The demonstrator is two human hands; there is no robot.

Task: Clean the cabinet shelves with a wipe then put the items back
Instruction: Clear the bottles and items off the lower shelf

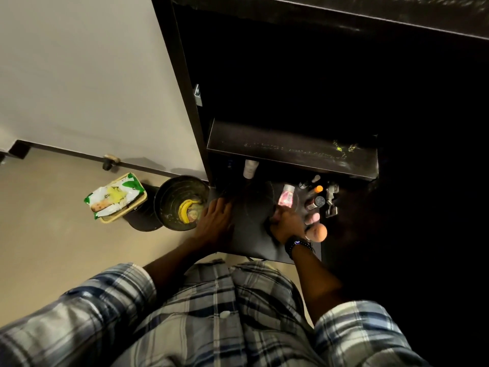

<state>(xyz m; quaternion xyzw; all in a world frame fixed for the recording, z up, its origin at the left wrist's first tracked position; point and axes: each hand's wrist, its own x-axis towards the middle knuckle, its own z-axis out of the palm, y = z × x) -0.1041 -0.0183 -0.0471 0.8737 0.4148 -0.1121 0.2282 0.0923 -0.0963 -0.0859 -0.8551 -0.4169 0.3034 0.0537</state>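
The dark cabinet's low shelf (248, 239) juts out in front of me. My left hand (214, 223) lies flat on its left edge, fingers apart, holding nothing. My right hand (287, 224) rests on the shelf's right part with fingers curled; whether it grips anything is hidden in the dark. Just beyond it stand a pink bottle (286, 198), an orange-capped bottle (318, 188) and a dark jar (316, 203). A peach makeup sponge (319, 233) lies right of my wrist. A white bottle (250, 168) stands further back. The wipes pack (116, 198) lies on a tray on the floor.
A dusty upper shelf (291, 152) overhangs the items. A black bin (169, 197) holding a banana peel (184, 209) stands on the floor against the cabinet's left side. A metal hinge (332, 201) sits at the shelf's right. Beige wall and floor lie to the left.
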